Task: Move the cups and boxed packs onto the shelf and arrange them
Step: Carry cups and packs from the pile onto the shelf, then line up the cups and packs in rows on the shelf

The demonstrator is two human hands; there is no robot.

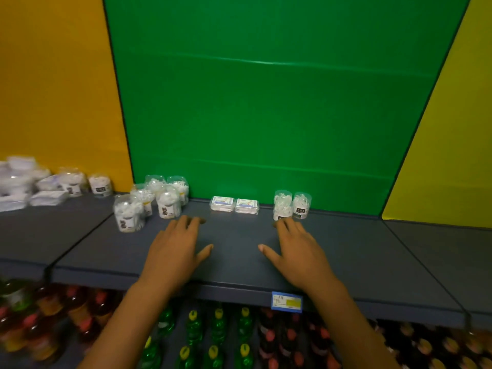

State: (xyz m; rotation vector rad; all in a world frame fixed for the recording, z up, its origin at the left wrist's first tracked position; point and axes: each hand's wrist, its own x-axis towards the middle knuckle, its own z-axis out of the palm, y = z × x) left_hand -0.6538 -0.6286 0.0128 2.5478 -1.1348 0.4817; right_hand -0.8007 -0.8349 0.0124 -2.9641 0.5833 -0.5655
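Both hands, left [174, 247] and right [295, 250], lie spread and empty on the dark grey shelf [234, 265], near two clear plastic cups [291, 205]

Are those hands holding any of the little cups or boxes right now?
No. The left hand and the right hand are both open over the shelf, fingers stretched toward the goods, holding nothing.

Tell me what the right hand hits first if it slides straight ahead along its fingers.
Likely the pair of clear cups by the green back panel; the right hand has fingertips just short of them.
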